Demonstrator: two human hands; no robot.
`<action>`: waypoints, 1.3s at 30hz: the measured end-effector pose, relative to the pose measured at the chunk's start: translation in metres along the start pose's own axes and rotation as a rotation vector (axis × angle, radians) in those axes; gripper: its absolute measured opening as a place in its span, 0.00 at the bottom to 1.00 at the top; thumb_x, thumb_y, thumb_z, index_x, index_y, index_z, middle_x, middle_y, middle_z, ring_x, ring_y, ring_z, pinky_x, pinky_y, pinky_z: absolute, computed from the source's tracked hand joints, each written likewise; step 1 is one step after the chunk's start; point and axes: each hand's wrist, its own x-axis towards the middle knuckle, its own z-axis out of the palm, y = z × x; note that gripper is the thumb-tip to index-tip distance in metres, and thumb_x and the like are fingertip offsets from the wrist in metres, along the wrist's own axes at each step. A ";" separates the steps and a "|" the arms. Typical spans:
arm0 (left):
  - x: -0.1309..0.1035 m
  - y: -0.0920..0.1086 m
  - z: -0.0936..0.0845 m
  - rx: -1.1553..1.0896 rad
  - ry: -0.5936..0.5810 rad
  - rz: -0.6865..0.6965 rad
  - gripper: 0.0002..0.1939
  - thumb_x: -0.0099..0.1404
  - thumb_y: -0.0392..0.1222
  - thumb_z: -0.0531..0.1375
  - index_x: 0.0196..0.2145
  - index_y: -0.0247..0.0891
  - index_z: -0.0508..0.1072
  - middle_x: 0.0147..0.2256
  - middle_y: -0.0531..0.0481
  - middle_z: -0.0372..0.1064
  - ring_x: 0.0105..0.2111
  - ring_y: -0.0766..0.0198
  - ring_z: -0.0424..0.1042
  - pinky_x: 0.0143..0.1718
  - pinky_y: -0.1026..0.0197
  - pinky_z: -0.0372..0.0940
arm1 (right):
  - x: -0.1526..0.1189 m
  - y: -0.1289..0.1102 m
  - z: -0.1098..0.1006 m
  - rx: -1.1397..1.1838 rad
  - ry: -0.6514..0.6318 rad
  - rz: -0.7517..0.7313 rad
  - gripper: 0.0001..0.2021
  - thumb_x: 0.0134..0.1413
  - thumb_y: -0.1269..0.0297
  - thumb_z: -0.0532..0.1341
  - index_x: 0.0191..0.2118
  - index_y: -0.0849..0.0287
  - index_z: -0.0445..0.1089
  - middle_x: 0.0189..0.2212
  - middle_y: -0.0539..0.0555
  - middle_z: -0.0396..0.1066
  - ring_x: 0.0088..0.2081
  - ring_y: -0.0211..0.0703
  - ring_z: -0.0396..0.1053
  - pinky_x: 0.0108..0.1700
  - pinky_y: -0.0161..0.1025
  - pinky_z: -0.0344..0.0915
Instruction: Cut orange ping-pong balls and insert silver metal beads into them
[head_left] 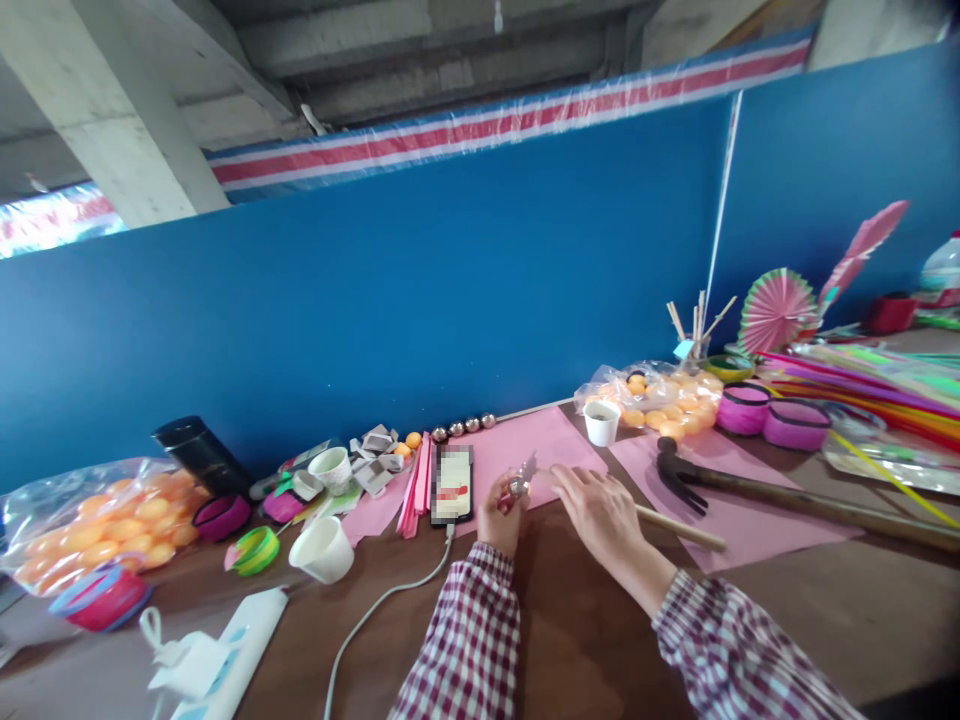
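Observation:
My left hand (501,512) is closed around a small shiny silver piece (519,484) with a jagged, pointed top; its exact kind is too small to tell. To the right, my right hand (606,515) is palm down with its fingers bent together around a pale wooden stick (686,530). The thick end of the stick sticks out behind this hand, and its front part is mostly hidden by the fingers. The fingertips point at the silver piece, a small gap away. Pink paper sheets (510,445) lie beneath and beyond both hands.
A phone (454,485) with a white cable lies left of my hands. A claw hammer (787,490) lies at right, near a white cup (601,424) and bagged orange balls (667,400). Several silver balls (457,430) line the blue partition (450,290). A power strip (240,650) is front left.

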 end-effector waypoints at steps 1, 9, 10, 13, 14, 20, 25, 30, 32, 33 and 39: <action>0.000 -0.001 0.000 -0.005 -0.006 -0.009 0.21 0.46 0.35 0.63 0.40 0.35 0.69 0.40 0.43 0.70 0.36 0.64 0.70 0.40 0.61 0.64 | 0.000 0.001 -0.001 -0.002 0.014 0.007 0.12 0.59 0.62 0.47 0.45 0.52 0.63 0.30 0.52 0.69 0.32 0.38 0.65 0.35 0.34 0.52; 0.001 -0.001 -0.002 0.016 -0.045 -0.017 0.21 0.47 0.36 0.63 0.41 0.35 0.70 0.41 0.43 0.70 0.39 0.60 0.70 0.43 0.58 0.63 | 0.000 -0.002 0.000 -0.012 0.019 -0.020 0.16 0.59 0.63 0.48 0.52 0.49 0.58 0.29 0.51 0.70 0.30 0.36 0.66 0.36 0.34 0.52; 0.001 -0.001 -0.002 0.014 -0.032 -0.024 0.21 0.47 0.36 0.64 0.41 0.35 0.70 0.41 0.43 0.70 0.39 0.60 0.70 0.43 0.58 0.63 | 0.000 -0.002 0.000 -0.010 0.026 -0.017 0.16 0.59 0.63 0.48 0.52 0.49 0.58 0.29 0.51 0.70 0.31 0.37 0.66 0.36 0.34 0.52; 0.000 0.001 -0.001 -0.006 0.004 -0.049 0.23 0.46 0.37 0.64 0.42 0.35 0.69 0.42 0.42 0.69 0.40 0.59 0.70 0.44 0.57 0.63 | -0.001 -0.002 0.000 0.000 0.050 -0.010 0.17 0.59 0.62 0.47 0.53 0.50 0.57 0.32 0.53 0.70 0.34 0.38 0.66 0.37 0.34 0.53; 0.000 0.002 -0.001 -0.006 -0.003 -0.050 0.23 0.46 0.37 0.64 0.42 0.35 0.69 0.42 0.41 0.69 0.40 0.59 0.70 0.44 0.57 0.63 | -0.001 -0.002 0.001 0.000 0.044 -0.011 0.16 0.59 0.62 0.47 0.53 0.50 0.57 0.32 0.53 0.70 0.33 0.38 0.66 0.37 0.35 0.53; -0.002 0.005 0.002 0.035 -0.009 -0.054 0.21 0.45 0.36 0.64 0.39 0.34 0.70 0.40 0.42 0.70 0.37 0.60 0.71 0.41 0.58 0.64 | -0.002 -0.002 0.003 -0.001 0.033 -0.003 0.16 0.59 0.62 0.47 0.53 0.50 0.57 0.32 0.52 0.69 0.33 0.37 0.66 0.36 0.34 0.53; -0.003 0.004 0.005 0.011 -0.034 -0.043 0.21 0.45 0.36 0.64 0.40 0.32 0.70 0.34 0.43 0.72 0.32 0.61 0.71 0.36 0.59 0.65 | -0.002 -0.003 0.002 -0.014 0.021 -0.010 0.17 0.59 0.62 0.47 0.53 0.48 0.56 0.29 0.50 0.69 0.30 0.37 0.65 0.34 0.34 0.53; -0.003 0.006 0.003 0.043 -0.006 -0.011 0.22 0.45 0.38 0.64 0.40 0.31 0.70 0.38 0.41 0.71 0.36 0.59 0.70 0.39 0.59 0.64 | -0.002 -0.003 0.002 -0.009 0.077 -0.005 0.16 0.59 0.63 0.47 0.53 0.51 0.58 0.31 0.52 0.70 0.32 0.37 0.66 0.36 0.34 0.53; -0.003 0.007 0.001 0.054 -0.040 -0.006 0.20 0.46 0.38 0.64 0.39 0.31 0.70 0.37 0.41 0.71 0.37 0.60 0.70 0.40 0.60 0.64 | -0.002 -0.003 0.002 -0.012 0.068 -0.020 0.17 0.59 0.62 0.48 0.53 0.50 0.58 0.29 0.52 0.70 0.31 0.37 0.66 0.35 0.34 0.53; -0.003 0.007 0.001 0.055 -0.066 -0.003 0.20 0.47 0.39 0.63 0.39 0.31 0.70 0.36 0.42 0.71 0.36 0.61 0.70 0.39 0.60 0.64 | -0.002 -0.004 0.002 -0.013 0.055 -0.031 0.17 0.58 0.62 0.48 0.53 0.50 0.58 0.28 0.51 0.69 0.31 0.37 0.66 0.35 0.34 0.53; -0.005 0.006 0.000 -0.065 -0.060 -0.102 0.26 0.49 0.43 0.62 0.47 0.34 0.65 0.29 0.49 0.70 0.24 0.70 0.67 0.28 0.65 0.64 | -0.002 -0.001 0.001 0.003 0.058 -0.005 0.16 0.59 0.63 0.47 0.53 0.51 0.58 0.32 0.53 0.69 0.33 0.38 0.66 0.36 0.34 0.53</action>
